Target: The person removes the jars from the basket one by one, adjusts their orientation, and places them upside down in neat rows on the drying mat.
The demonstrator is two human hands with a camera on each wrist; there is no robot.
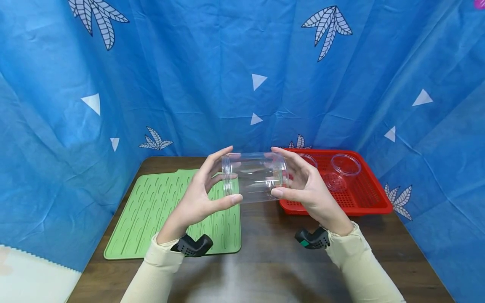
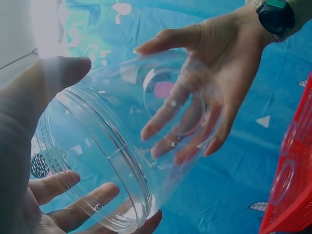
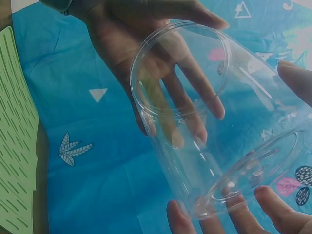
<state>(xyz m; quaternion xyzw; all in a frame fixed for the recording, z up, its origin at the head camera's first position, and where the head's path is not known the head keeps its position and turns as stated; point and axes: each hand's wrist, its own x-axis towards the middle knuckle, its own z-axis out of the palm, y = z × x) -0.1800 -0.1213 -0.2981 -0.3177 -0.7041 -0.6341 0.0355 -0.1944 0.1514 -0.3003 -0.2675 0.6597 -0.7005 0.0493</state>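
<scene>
A clear plastic jar [image 1: 255, 179] lies on its side in the air, held between both hands above the table. Its ridged, threaded mouth faces left, and the round base faces right. My left hand [image 1: 198, 198] grips the mouth end, thumb in front and fingers behind. At the base end, my right hand [image 1: 308, 185] holds the jar with its thumb in front and its fingers round the back. In the left wrist view the jar's threaded rim [image 2: 100, 151] sits between thumb and fingers. No lid is on the mouth in the right wrist view.
A green ridged mat [image 1: 155, 214] lies on the left of the dark wooden table [image 1: 261, 261]. At the back right stands a red plastic basket [image 1: 373, 202] with clear round containers [image 1: 345, 165] in it. A blue patterned curtain [image 1: 212, 84] surrounds the table's back and sides.
</scene>
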